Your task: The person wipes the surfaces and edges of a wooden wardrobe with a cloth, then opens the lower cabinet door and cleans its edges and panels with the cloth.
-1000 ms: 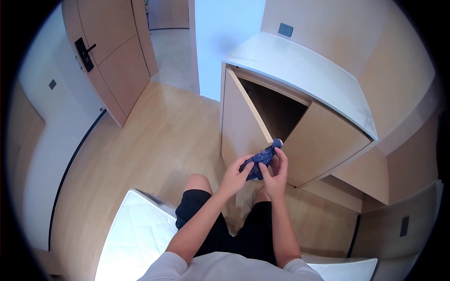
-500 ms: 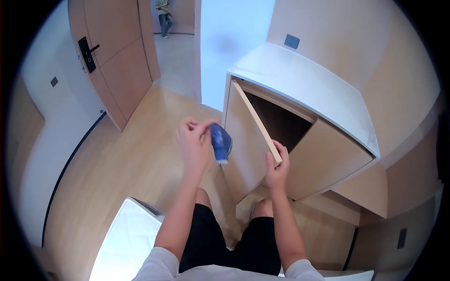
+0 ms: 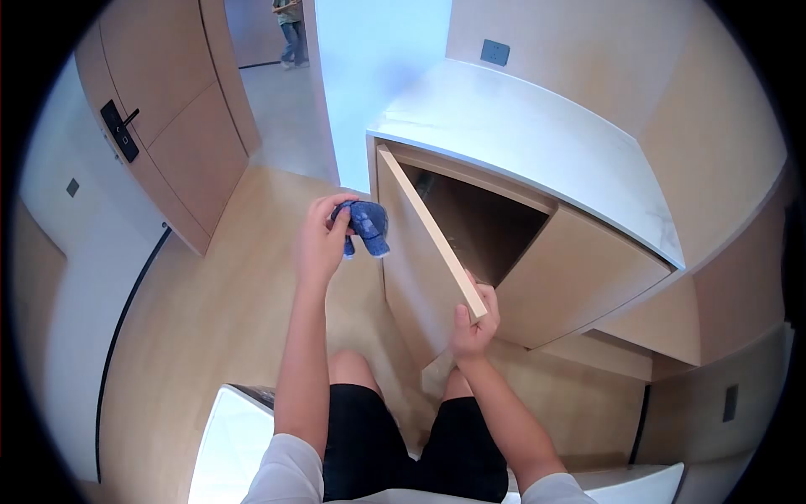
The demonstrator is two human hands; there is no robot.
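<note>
A blue patterned cloth item [image 3: 369, 225] hangs from my left hand [image 3: 326, 231], pinched between thumb and fingers, left of the cabinet. My right hand [image 3: 477, 323] grips the lower free corner of the cabinet door [image 3: 437, 239], thumb on its outer face and fingers behind the edge. That door stands partly open, and the cabinet interior [image 3: 474, 218] behind it is dark. Beside it, the right-hand cabinet door [image 3: 579, 269] is closed. A white marbled top [image 3: 537, 139] covers the cabinet.
A wooden room door [image 3: 159, 118] with a black handle stands ajar at the upper left. Through the doorway a person [image 3: 292, 38] is partly visible. White padded surfaces [image 3: 231, 445] flank my legs, and a dark socket [image 3: 495, 52] is on the wall.
My right hand has let go of the cloth item and taken hold of the cabinet door's edge. My left hand has carried the cloth item left and up. The door has swung slightly further out.
</note>
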